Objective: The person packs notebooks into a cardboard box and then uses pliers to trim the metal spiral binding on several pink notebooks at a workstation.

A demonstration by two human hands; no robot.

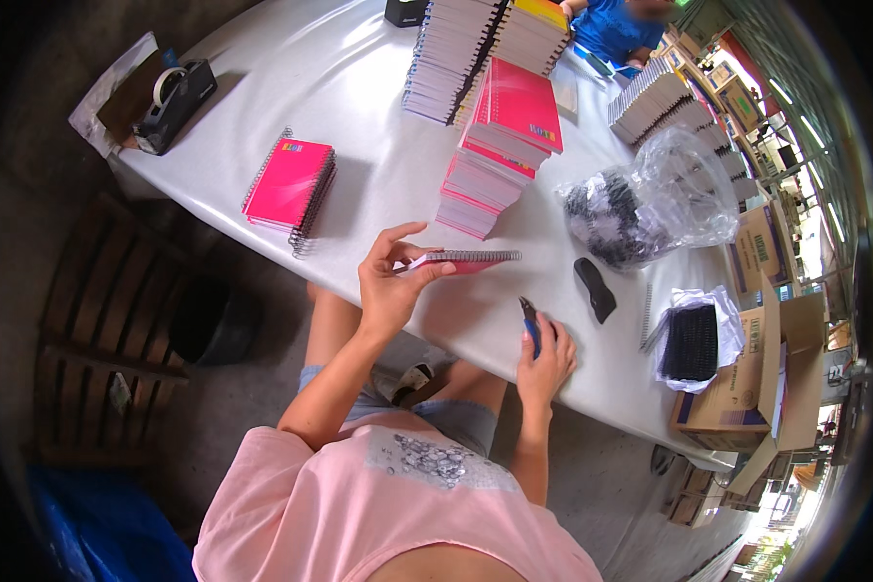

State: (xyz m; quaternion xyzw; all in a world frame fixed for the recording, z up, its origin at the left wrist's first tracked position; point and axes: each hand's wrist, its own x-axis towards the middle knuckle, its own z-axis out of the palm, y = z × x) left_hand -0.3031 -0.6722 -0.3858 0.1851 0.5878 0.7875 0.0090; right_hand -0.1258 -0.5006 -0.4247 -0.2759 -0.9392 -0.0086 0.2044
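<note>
My left hand (390, 281) grips a pink spiral notebook (466, 262), tilted so that its wire coil faces up along the top. Low at the table's near edge, my right hand (545, 361) is closed round a pair of pliers (530, 325) with blue handles and dark jaws, which point toward the notebook. A small stack of pink spiral notebooks (289, 184) lies to the left, coils along its edges. Beyond my hands rises a tall pile of pink-covered page blocks (504, 126).
A clear plastic bag of black coils (616, 209), a black curved object (595, 289) and a cardboard box (732, 388) with black coils (691, 344) are on the right. A tape dispenser (175, 107) stands far left. Tall notebook stacks (456, 58) and another person (616, 34) are at the back.
</note>
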